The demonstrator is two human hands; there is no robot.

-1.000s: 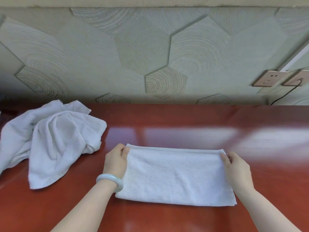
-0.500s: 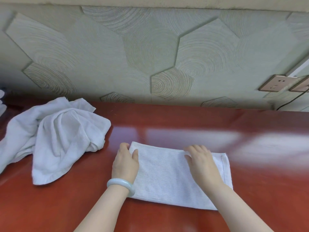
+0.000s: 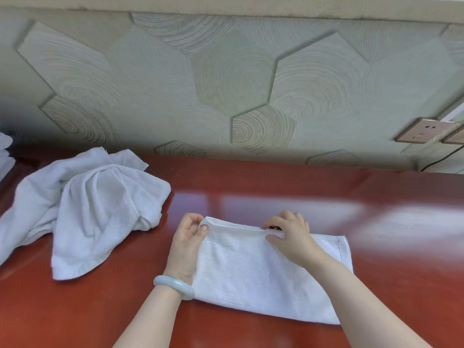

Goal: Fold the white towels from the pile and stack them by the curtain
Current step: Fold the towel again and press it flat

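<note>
On the glossy red surface (image 3: 376, 247), a ribbed white towel (image 3: 263, 277) lies folded into a rectangle. The left hand (image 3: 187, 244) pinches its far-left corner in curled fingers, and the right hand (image 3: 291, 237) pinches its far edge midway. Farther left sits a crumpled towel pile (image 3: 95, 209).

The room is bright with soft, even light; nothing looks harsh. The polished red table (image 3: 251, 187) throws back 2 broad pale patches of glare, one just beyond the folded towel (image 3: 263, 272) and a wider one toward the right. Shadows are faint: a thin dark rim under the crumpled towel pile (image 3: 100, 209), and a dim band where the patterned wall (image 3: 226, 84) meets the table at the far left. In the middle the towel's weave reads sharp. Toward the edges the wide lens bends things: the table's far edge slants and bows, the wall socket (image 3: 421, 134) looks stretched and smeared, and the white cloth (image 3: 5, 151) at the left border is blurred.
</note>
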